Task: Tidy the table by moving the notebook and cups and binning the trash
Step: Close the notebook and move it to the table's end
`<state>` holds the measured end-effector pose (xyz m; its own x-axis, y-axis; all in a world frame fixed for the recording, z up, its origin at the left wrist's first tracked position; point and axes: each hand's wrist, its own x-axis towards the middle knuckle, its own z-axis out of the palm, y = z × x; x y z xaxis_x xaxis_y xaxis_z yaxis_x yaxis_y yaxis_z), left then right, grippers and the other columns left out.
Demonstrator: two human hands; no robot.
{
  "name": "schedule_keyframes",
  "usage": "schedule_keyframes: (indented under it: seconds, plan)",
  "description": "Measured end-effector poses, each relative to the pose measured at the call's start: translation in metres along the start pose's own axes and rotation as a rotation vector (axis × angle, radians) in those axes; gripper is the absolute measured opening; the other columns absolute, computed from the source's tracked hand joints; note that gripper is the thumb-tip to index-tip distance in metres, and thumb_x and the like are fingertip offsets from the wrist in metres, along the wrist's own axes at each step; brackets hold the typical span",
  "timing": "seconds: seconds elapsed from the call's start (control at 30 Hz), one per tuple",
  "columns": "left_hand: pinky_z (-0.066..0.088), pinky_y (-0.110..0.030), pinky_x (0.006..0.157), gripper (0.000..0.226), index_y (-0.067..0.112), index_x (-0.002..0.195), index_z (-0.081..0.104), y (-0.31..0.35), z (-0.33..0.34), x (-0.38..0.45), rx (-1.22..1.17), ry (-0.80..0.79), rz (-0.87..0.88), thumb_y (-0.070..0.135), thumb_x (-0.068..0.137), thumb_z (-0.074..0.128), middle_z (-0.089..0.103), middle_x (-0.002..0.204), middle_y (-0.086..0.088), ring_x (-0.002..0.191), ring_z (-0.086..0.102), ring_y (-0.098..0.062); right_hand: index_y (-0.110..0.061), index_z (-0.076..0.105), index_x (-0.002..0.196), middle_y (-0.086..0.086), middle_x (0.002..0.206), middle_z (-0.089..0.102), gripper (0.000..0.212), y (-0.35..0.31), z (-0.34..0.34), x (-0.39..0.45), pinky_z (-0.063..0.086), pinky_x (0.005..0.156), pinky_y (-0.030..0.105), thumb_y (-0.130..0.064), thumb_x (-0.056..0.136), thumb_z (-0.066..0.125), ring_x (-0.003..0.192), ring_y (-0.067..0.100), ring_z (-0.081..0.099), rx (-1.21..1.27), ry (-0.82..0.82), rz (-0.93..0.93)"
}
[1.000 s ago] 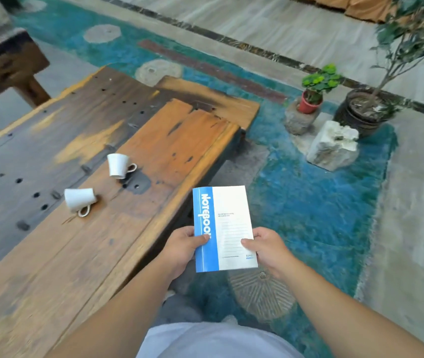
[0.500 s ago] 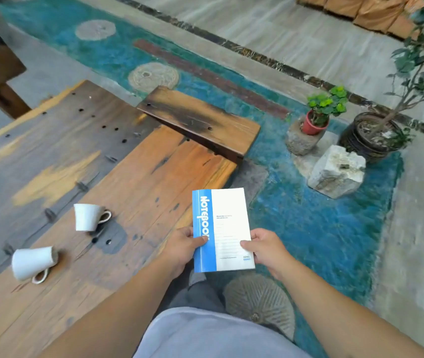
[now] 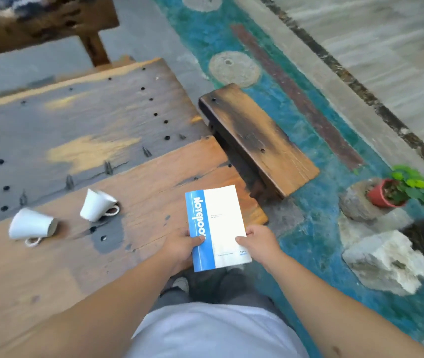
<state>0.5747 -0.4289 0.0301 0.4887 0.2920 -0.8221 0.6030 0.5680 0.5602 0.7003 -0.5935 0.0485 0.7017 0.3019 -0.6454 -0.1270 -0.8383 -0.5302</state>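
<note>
Head view showed both hands closed on the notebook (image 3: 217,227): left hand (image 3: 180,248) pinching its blue spine edge, right hand (image 3: 256,241) pinching the white edge. The notebook was held over the near corner of the wooden table (image 3: 154,177). Two white cups (image 3: 31,224) (image 3: 97,204) lay tipped on the tabletop, well left of the notebook.

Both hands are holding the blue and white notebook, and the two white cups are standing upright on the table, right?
Not quite. In the head view both cups lie tipped on their sides on the table. The left hand and right hand do hold the notebook.
</note>
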Motion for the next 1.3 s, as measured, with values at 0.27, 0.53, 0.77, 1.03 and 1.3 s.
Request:
schedule_keyframes:
  seconds: [0.27, 0.53, 0.77, 1.03, 1.3]
  plan:
    - [0.059, -0.041, 0.082, 0.029, 0.009, 0.114, 0.061, 0.003, 0.043, 0.054, 0.091, 0.333, 0.035, 0.021, 0.089, 0.070, 0.068, 0.122, -0.006, 0.096, 0.069, -0.024, -0.017, 0.052, 0.057, -0.002, 0.067, 0.061, 0.032, -0.024, -0.031, 0.091, 0.033, 0.045, 0.027, -0.024, 0.081, 0.072, 0.061, 0.013, 0.055, -0.319, -0.118, -0.136]
    - [0.038, -0.018, 0.056, 0.032, 0.012, 0.116, 0.057, -0.002, 0.075, 0.094, 0.412, 0.507, 0.147, 0.024, 0.088, 0.068, 0.068, 0.117, -0.006, 0.083, 0.055, -0.012, -0.022, 0.055, 0.070, -0.006, 0.074, 0.057, 0.023, -0.016, -0.034, 0.149, 0.032, 0.044, 0.023, -0.029, 0.086, 0.069, 0.061, 0.008, 0.051, -0.559, -0.143, -0.176]
    - [0.049, -0.037, 0.073, 0.051, 0.021, 0.130, 0.042, -0.010, 0.087, 0.093, 0.782, 0.615, 0.237, 0.033, 0.087, 0.068, 0.048, 0.125, -0.002, 0.105, 0.052, -0.022, -0.024, 0.051, 0.067, -0.001, 0.078, 0.065, 0.025, 0.004, -0.032, 0.162, 0.036, 0.044, 0.026, -0.035, 0.082, 0.068, 0.062, 0.012, 0.055, -0.588, -0.096, -0.200]
    - [0.047, -0.039, 0.090, 0.043, 0.019, 0.135, 0.048, -0.002, 0.088, 0.085, 1.037, 0.495, 0.271, 0.028, 0.093, 0.054, 0.049, 0.136, 0.001, 0.116, 0.050, -0.023, -0.028, 0.040, 0.080, -0.006, 0.079, 0.054, 0.028, 0.007, -0.039, 0.158, 0.034, 0.046, 0.027, -0.036, 0.083, 0.067, 0.062, 0.010, 0.049, -0.637, -0.074, -0.227]
    - [0.041, -0.045, 0.105, 0.076, 0.024, 0.151, 0.017, -0.004, 0.070, 0.055, 1.008, 0.379, 0.233, 0.047, 0.088, 0.053, 0.020, 0.159, -0.004, 0.139, 0.031, -0.027, -0.025, 0.046, 0.129, 0.001, 0.129, 0.054, 0.045, -0.016, -0.040, 0.138, 0.044, 0.078, 0.039, -0.042, 0.088, 0.057, 0.109, 0.024, 0.052, -0.783, -0.052, -0.479]
